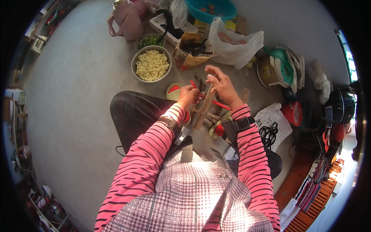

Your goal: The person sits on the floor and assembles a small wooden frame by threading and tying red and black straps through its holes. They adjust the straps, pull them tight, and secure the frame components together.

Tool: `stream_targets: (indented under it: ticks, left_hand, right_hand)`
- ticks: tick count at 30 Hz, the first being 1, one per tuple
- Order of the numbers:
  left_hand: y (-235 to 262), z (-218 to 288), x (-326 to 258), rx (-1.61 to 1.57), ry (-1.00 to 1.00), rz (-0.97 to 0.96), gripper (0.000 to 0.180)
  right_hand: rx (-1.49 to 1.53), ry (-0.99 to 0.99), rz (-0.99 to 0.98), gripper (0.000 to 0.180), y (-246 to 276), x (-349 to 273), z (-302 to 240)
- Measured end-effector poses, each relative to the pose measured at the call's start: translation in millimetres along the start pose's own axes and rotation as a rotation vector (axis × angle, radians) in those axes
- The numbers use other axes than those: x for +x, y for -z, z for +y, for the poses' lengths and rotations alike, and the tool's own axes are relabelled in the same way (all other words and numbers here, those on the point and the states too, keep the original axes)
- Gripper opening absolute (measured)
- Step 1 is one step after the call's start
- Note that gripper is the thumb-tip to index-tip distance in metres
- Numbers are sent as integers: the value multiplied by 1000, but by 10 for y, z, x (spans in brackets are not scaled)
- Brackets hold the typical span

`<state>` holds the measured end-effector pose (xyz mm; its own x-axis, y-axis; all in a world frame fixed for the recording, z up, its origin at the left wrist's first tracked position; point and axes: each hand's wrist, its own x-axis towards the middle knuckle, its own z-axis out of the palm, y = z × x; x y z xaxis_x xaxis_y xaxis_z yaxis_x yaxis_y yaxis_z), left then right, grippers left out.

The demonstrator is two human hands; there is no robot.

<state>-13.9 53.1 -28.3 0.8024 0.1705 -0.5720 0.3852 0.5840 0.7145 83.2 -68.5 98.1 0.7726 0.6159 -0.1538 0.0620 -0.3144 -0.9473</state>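
Note:
My left hand (188, 96) is closed around a thin red item (193, 84) whose end sticks up past my fingers; its kind is unclear. My right hand (225, 89) is raised with its fingers apart, beside the top of a narrow wooden slat (203, 110) that stands between my hands. Another red strip (221, 105) lies below my right hand, against the wooden pieces. Between my knees are red and cream rounded things (173, 89), partly hidden by my hands and the wood.
Ahead stand a metal bowl of pale yellow pieces (153, 65), chopped greens (150, 41), an open box of dark pieces (194, 47), a white plastic bag (236, 40), a pink jug (126, 22) and a blue basin (211, 16). To the right are a bucket (271, 72) and black cord (269, 134).

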Motion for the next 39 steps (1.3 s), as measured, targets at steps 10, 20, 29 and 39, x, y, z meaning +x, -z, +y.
stream_targets:
  ticks: [10,20,29,39]
  left_hand:
    - [5,-28,11,18,22,53,15]
    - [-50,106,-48,108,-101,23,17]
    - [-89,238,-58,232,-206,-29,20]
    - [-74,198,10,238,-247,31,20]
  right_hand:
    - [-563,94,-62,16,-36,-181,629]
    - [-920,135,-33,20,-332,-219,675]
    - [-600,43,-147,16,-183,-101,790]
    - [-450,-39,-142,16,-182,-129,778]
